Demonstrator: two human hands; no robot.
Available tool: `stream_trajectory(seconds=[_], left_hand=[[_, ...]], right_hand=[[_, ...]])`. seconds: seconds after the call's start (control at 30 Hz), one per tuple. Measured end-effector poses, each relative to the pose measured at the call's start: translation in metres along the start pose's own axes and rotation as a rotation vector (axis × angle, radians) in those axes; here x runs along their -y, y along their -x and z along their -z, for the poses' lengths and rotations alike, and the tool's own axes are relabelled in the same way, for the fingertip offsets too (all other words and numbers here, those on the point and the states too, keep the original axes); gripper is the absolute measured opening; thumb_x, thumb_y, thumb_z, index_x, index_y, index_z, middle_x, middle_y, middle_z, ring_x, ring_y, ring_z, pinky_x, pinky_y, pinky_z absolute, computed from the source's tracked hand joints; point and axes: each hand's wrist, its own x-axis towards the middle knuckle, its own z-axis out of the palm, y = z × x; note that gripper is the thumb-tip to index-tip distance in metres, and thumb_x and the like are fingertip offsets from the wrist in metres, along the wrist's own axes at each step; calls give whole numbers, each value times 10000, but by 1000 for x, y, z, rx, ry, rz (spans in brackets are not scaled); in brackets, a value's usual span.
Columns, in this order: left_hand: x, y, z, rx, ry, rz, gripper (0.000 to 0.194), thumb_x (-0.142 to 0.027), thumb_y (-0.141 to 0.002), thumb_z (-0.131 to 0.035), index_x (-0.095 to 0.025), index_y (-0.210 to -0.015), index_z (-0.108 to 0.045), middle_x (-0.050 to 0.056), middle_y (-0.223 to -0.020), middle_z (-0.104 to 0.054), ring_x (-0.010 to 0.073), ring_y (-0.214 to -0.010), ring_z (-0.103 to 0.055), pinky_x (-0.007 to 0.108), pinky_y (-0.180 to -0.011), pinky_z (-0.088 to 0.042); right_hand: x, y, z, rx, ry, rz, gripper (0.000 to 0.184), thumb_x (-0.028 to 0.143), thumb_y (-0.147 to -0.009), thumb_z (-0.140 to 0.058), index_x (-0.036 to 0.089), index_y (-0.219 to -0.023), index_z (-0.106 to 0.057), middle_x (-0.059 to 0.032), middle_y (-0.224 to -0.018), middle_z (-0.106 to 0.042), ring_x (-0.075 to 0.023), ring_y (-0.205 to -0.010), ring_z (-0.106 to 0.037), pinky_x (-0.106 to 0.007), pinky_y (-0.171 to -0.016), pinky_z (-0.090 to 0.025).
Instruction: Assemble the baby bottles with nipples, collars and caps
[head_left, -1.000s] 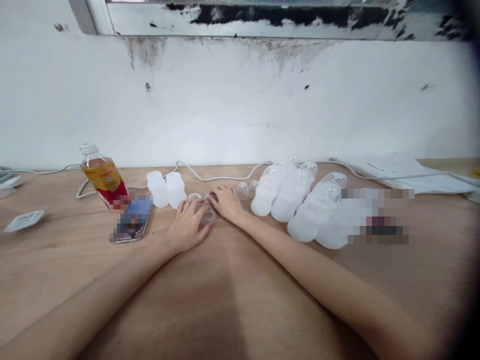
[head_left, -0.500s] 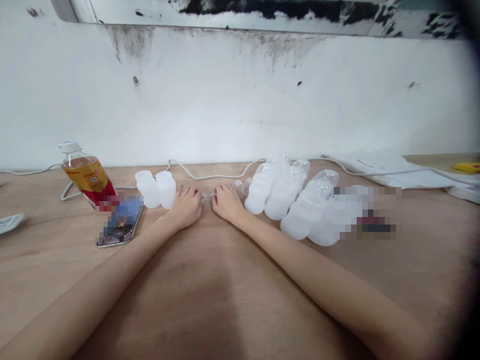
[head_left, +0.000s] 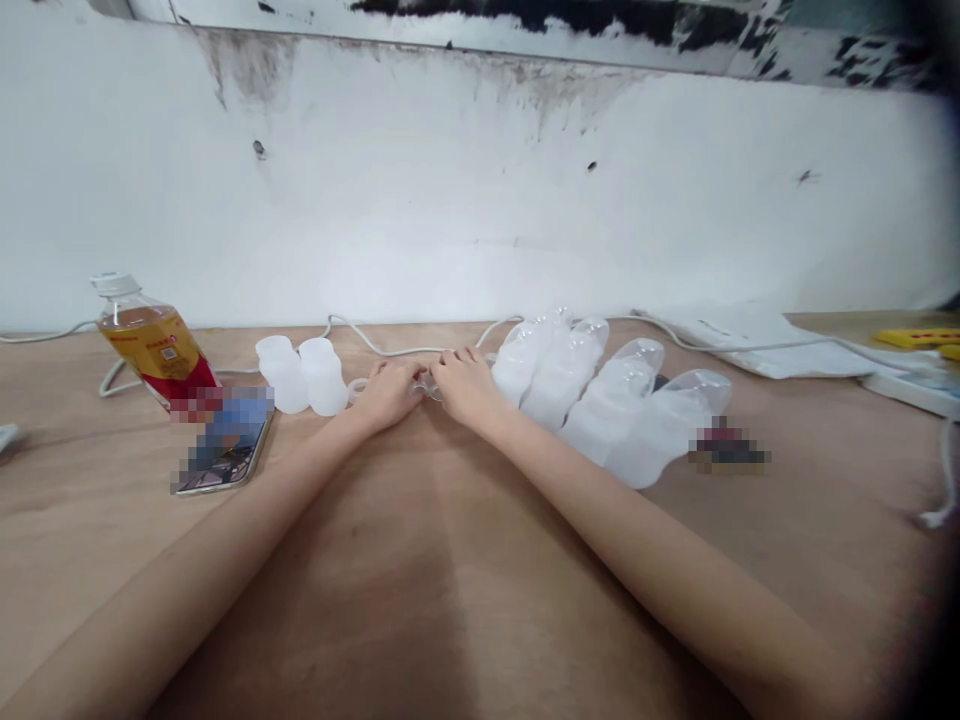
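Note:
My left hand (head_left: 388,392) and my right hand (head_left: 468,386) rest close together over the wooden table. Between their fingertips shows a small clear plastic piece (head_left: 428,384), gripped from both sides and mostly hidden. Another clear ring-like piece (head_left: 355,390) lies just left of my left hand. Beside it stand two white hourglass-shaped plastic pieces (head_left: 322,378). Right of my right hand, several white translucent pieces with clear domed tops (head_left: 634,410) lean in a row; my right forearm covers some of their lower edges.
A tilted drink bottle (head_left: 157,345) and a phone (head_left: 229,445) are on the left. A white cable (head_left: 382,350) runs along the wall. White plastic bags or sheets (head_left: 757,340), a yellow object (head_left: 915,340) and a blurred dark item (head_left: 727,445) are on the right.
My hands have come together at the clear piece, the left moving right. A clear piece now shows left of my left hand. The view has shifted slightly.

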Motion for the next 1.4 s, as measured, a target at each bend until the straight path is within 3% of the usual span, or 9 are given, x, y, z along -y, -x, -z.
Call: stream_trajectory(seconds=[0.17, 0.53, 0.67, 0.73, 0.8, 0.9, 0.97, 1.1, 1.4], left_hand=[[2, -3, 3, 9, 34, 35, 212, -184, -731, -488, -178, -924, -577, 40, -923, -647, 199, -884, -579, 337, -838, -391], [6, -2, 0, 23, 24, 27, 299, -134, -718, -465, -166, -1006, -541, 53, -965, -638, 218, -945, -558, 393, -908, -335], [5, -1, 6, 18, 50, 39, 345, -144, -716, -468, -154, -1058, -515, 71, -1078, -595, 225, -1013, -525, 404, -940, -317], [3, -4, 14, 13, 73, 64, 362, -130, -728, -441, -127, -1086, -500, 93, -1118, -571, 222, -1036, -512, 387, -928, -343], [-4, -12, 20, 12, 106, 82, 364, -126, -758, -396, -102, -1110, -485, 107, -1144, -553, 211, -1054, -502, 362, -917, -363], [-19, -31, 23, 55, 178, 44, 360, -200, -796, -391, -105, -1132, -477, 89, -1176, -536, 191, -1063, -497, 313, -897, -389], [-29, -44, 18, 112, 225, -9, 358, -245, -786, -437, -113, -1112, -502, 76, -1141, -563, 187, -1016, -528, 287, -854, -418], [-40, -63, 3, 194, 289, -89, 319, -148, -742, -475, -107, -1045, -565, 75, -1047, -619, 179, -906, -575, 269, -798, -439], [-28, -70, 1, 235, 423, -134, 357, -208, -742, -504, -99, -1079, -546, 93, -1113, -583, 209, -980, -544, 315, -852, -421]], right_hand=[[-1, -6, 5, 89, 10, 12, 234, 62, -789, -423, 105, -895, -628, -133, -917, -641, -244, -877, -586, -323, -754, -392], [1, -10, 0, 28, 48, 27, 259, 67, -813, -375, 76, -869, -628, -159, -938, -609, -247, -939, -539, -355, -863, -329], [18, 14, 3, -101, 50, -19, 300, 74, -785, -373, 47, -1045, -521, -195, -1058, -518, -284, -993, -475, -359, -779, -363], [30, 35, 2, -143, -18, 45, 301, 98, -775, -381, 87, -1057, -484, -162, -1023, -531, -253, -916, -511, -317, -670, -382], [38, 56, -1, -41, -116, 175, 233, 153, -783, -386, 132, -991, -490, -107, -932, -569, -201, -743, -555, -273, -536, -349], [42, 75, -6, 97, -223, 309, 174, 172, -796, -372, 159, -929, -484, -45, -805, -603, -158, -622, -560, -254, -474, -285], [41, 77, -8, 102, -269, 315, 156, 171, -795, -372, 164, -910, -478, -33, -785, -612, -152, -626, -565, -257, -472, -270], [38, 74, -9, 89, -302, 311, 152, 180, -793, -372, 171, -896, -483, -26, -804, -623, -148, -624, -570, -260, -462, -247], [39, 74, -10, 54, -308, 324, 171, 185, -782, -363, 166, -902, -484, -22, -806, -630, -164, -610, -576, -261, -451, -228]])
